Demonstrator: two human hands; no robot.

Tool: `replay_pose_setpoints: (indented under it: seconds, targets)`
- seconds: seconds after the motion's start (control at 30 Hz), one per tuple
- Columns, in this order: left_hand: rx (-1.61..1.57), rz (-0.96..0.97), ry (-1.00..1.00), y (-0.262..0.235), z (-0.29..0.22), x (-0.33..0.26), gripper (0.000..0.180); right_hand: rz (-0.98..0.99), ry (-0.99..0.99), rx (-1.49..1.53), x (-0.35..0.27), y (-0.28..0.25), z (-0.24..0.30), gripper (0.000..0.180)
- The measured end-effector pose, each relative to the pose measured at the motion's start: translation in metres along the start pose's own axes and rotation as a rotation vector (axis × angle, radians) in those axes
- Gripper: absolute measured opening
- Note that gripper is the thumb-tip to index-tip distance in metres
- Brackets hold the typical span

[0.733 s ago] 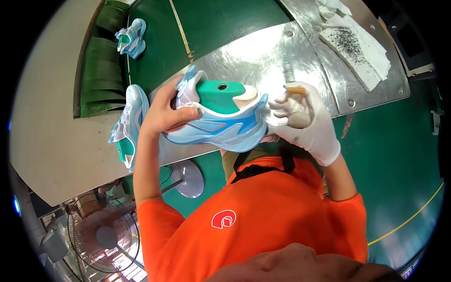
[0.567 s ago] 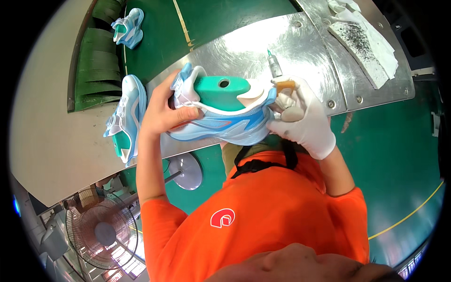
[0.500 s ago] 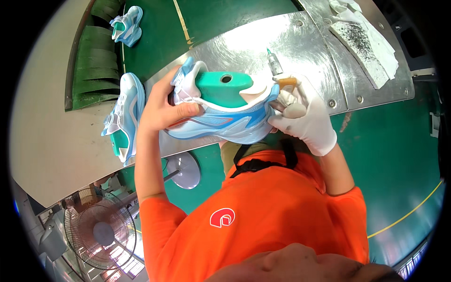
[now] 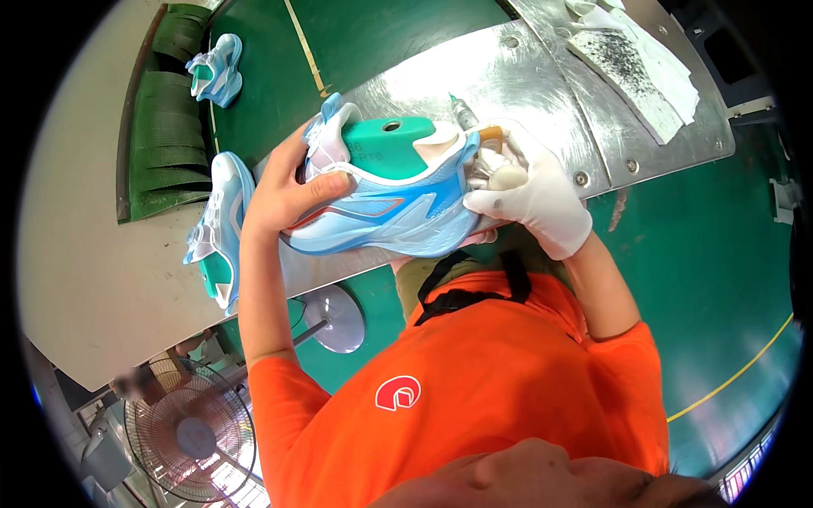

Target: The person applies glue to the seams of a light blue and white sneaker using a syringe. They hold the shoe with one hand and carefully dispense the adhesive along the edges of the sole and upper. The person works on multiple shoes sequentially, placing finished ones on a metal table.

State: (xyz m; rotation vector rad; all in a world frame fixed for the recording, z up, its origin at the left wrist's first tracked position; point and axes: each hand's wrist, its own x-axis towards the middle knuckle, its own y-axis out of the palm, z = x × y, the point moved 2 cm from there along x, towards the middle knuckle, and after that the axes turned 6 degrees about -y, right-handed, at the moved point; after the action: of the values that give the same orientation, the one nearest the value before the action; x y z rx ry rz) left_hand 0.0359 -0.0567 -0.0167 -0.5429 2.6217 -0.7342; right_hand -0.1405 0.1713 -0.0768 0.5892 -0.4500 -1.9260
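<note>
The left hand [image 4: 284, 190] is bare, and its fingers [image 4: 326, 184] are wrapped around the heel end of a light blue sports shoe [image 4: 385, 212], with the thumb pressed on the side wall; this seems to keep the shoe steady and lifted just above the metal surface [image 4: 542, 80], in front of the person's chest. The right hand [image 4: 529, 199] wears a white glove, and its fingers [image 4: 491, 201] are closed around a small applicator bottle [image 4: 474, 127] with a thin nozzle, held right against the toe end of the shoe, probably so that the tip can reach the edge there. The shoe lies on its side between the two sets of fingers. It has pale blue panels, a darker blue stripe, a thin orange line near the sole, and a teal plastic last [image 4: 394, 135] with a round hole filling its opening. A second blue shoe [image 4: 220, 229] stands just outside the left fingers, and a stained white cloth [image 4: 635, 55] lies well beyond the right ones.
</note>
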Motion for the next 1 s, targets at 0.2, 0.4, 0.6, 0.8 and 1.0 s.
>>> replay_pose_setpoints:
  seconds: [0.2, 0.4, 0.6, 0.8, 1.0]
  targets:
    - [-0.017, 0.011, -0.015, 0.002, -0.005, 0.001, 0.085, 0.036, -0.096, 0.033, 0.004, -0.001, -0.003, 0.062]
    - [-0.026, -0.017, 0.020, 0.001, -0.001, 0.001, 0.082, 0.068, -0.078, 0.030, 0.006, -0.004, -0.002, 0.062]
    - [-0.051, 0.020, -0.030, 0.002, -0.003, 0.003, 0.079, 0.088, -0.165, 0.032, 0.005, -0.007, -0.007, 0.063]
    - [-0.074, 0.027, -0.043, 0.004, -0.009, 0.000, 0.079, 0.093, -0.206, -0.179, 0.001, 0.004, 0.012, 0.069]
    - [-0.089, 0.057, -0.018, 0.005, -0.017, 0.005, 0.072, 0.057, -0.228, -0.239, 0.013, 0.002, 0.008, 0.071]
